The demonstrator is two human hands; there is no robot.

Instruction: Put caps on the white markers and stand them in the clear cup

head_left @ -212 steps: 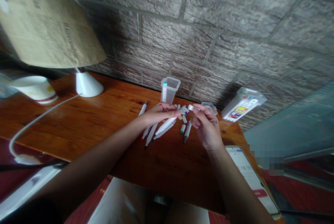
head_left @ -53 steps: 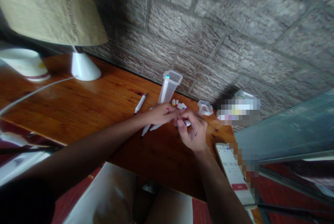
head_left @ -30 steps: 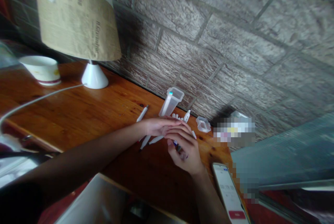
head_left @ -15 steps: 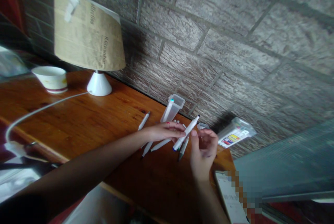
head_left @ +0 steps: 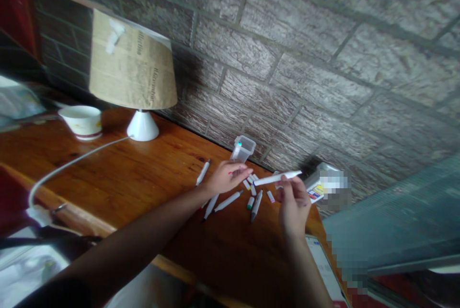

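Observation:
In the head view my right hand (head_left: pixel 294 205) pinches a white marker (head_left: pixel 276 177) near its right end, held almost level above the table. My left hand (head_left: pixel 227 177) is just left of the marker's other end, apart from it, thumb and fingers drawn together. Whether something small is between them I cannot make out. Under and between the hands lie several loose marker caps, such as one with a green end (head_left: pixel 250 203) and one with a pink end (head_left: pixel 270 196). Several white markers lie around, among them a dark-tipped marker (head_left: pixel 256 206) and a marker (head_left: pixel 228 201) beside my left wrist.
A clear plastic box (head_left: pixel 245 147) with a blue-ended marker in it stands against the brick wall (head_left: pixel 258 92). Another box (head_left: pixel 319 186) with a coloured label is behind my right hand. A lamp (head_left: pixel 143 126), a paper cup (head_left: pixel 82 123) and a phone (head_left: pixel 325 269) are also on the table (head_left: pixel 172 150).
The marker has passed from my left hand to my right and turned nearly level. My hands have moved apart, uncovering the caps on the table. The camera view has shifted slightly.

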